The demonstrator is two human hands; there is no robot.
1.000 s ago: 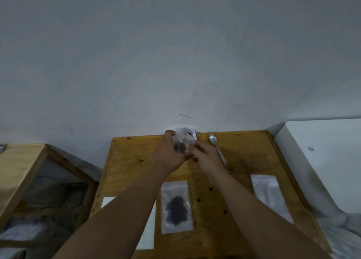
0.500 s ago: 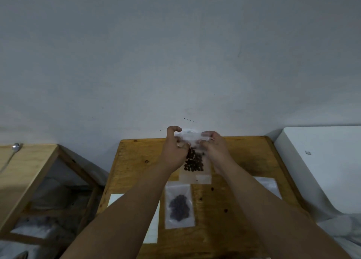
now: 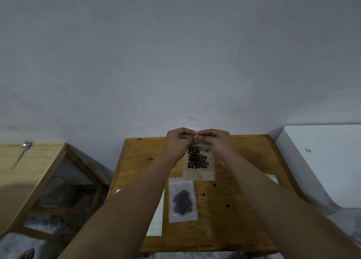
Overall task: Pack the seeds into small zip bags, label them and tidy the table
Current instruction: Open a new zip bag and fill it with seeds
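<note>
A small clear zip bag [image 3: 198, 165] with dark round seeds hangs upright above the wooden table [image 3: 244, 210]. My left hand [image 3: 178, 143] and my right hand [image 3: 216, 141] both pinch its top edge, fingertips almost meeting at the middle of the strip. A second zip bag [image 3: 182, 201] holding a dark heap of seeds lies flat on the table just below it. White label paper [image 3: 156, 221] lies left of that bag, partly under my left forearm.
Empty bags [image 3: 272, 178] peek out behind my right forearm. A white block [image 3: 322, 161] stands right of the table. A second wooden table [image 3: 29, 171] at left carries a spoon [image 3: 22, 153]. The wall is close behind.
The bag was bunched in my hands, then hung open by its top corners. Now my fingertips have come together at the middle of its top edge. The view has shifted right.
</note>
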